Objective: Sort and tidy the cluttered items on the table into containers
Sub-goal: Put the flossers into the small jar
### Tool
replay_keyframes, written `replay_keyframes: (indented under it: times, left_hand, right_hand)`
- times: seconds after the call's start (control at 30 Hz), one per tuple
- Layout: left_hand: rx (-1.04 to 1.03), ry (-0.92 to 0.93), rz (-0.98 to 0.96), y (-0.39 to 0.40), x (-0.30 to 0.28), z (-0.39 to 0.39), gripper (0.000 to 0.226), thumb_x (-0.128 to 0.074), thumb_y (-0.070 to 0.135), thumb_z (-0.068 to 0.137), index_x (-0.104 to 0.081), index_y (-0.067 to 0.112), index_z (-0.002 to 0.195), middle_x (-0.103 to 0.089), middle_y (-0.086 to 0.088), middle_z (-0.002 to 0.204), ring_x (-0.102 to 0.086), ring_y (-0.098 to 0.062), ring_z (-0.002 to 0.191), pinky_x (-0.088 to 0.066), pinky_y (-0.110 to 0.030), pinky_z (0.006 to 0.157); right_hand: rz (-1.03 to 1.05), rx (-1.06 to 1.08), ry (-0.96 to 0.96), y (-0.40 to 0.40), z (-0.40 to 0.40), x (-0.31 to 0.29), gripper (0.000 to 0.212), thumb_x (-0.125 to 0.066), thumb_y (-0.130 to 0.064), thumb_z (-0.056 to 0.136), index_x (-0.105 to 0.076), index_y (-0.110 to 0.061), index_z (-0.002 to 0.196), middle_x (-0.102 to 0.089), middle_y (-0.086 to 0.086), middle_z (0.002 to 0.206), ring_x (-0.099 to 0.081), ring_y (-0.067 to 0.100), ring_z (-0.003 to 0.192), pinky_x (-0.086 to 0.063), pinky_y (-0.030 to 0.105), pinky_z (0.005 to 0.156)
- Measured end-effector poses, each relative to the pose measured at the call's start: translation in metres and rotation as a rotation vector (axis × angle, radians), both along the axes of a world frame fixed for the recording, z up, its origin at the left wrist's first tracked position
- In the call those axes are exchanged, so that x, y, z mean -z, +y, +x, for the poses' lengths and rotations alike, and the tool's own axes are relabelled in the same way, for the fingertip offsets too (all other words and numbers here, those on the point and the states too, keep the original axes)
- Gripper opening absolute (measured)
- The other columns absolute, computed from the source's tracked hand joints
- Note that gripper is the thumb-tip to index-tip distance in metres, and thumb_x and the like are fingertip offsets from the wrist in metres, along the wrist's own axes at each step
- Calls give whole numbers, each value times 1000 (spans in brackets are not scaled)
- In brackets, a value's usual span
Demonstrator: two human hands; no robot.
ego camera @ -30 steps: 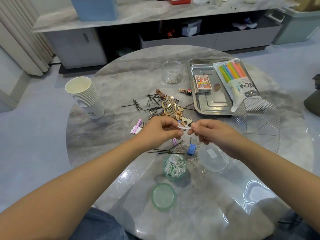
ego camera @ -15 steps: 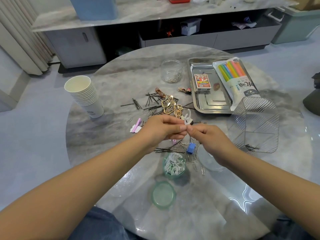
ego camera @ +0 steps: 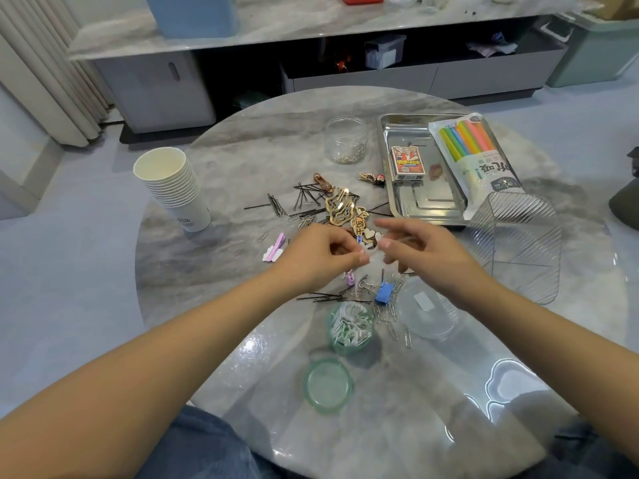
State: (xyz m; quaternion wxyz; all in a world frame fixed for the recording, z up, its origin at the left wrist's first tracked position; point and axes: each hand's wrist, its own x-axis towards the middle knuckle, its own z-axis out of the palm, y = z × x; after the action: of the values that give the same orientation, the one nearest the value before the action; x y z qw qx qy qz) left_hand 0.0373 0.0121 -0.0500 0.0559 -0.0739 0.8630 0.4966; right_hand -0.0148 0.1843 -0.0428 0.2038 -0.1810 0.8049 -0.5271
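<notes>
Left hand's (ego camera: 321, 257) grip pinches something small above scattered hairpins (ego camera: 304, 202).

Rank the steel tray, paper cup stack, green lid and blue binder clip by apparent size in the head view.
1. steel tray
2. paper cup stack
3. green lid, though nearness to the camera inflates it
4. blue binder clip

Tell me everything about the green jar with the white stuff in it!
The green jar is small, round and see-through, probably plastic or glass. It stands upright and open on the table, near the person, filled to the top with small white pieces. Its green lid lies flat just in front of it. Neither hand touches it. Loose paper clips lie to its right.
</notes>
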Motion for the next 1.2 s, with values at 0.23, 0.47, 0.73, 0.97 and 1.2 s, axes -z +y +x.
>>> replay_keyframes:
  times: [0.23,0.47,0.73,0.97,1.2]
  left_hand:
    - [168,126,-188,-2,1,10,16,-73,27,80,-62,28,69,-60,11,62,-51,1,55,-39,-17,57]
    - [130,188,-142,-11,7,27,26,-75,22,78,-58,33,63,-58,10,58,-55,0,55,-40,-13,54]
    - [207,40,-86,-24,19,46,19,-79,12,74,-67,26,77,-66,13,71,-58,5,62,-48,-11,65]
    - [234,-173,16,-30,30,50,26,-74,2,76,-64,25,83,-67,-3,81,-62,-11,64,-54,-24,70]
    - [214,-231,14,-35,32,44,25,-74,1,77,-63,19,89,-66,1,78,-61,-13,64,-54,-22,62]
  right_hand:
    - [142,-137,315,0,9,3,15,-73,-14,79,-72,-29,82,-65,-14,64,-60,1,62,-44,10,57]
    - [125,-237,480,-4,20,11,11,-72,-13,80,-74,-17,91,-69,-5,81,-59,10,76,-47,17,66]
    - [181,-468,663,-9,28,28,16,-64,-9,73,-74,-17,82,-70,-2,79,-58,10,74,-45,22,69]
    - [201,-626,735,-18,36,40,18,-62,-10,71,-76,-16,80,-70,0,77,-59,14,73,-42,17,66]
    - [109,-495,799,-5,21,15,17,-64,-2,73,-76,-12,80,-71,0,79,-57,8,81,-45,16,72]
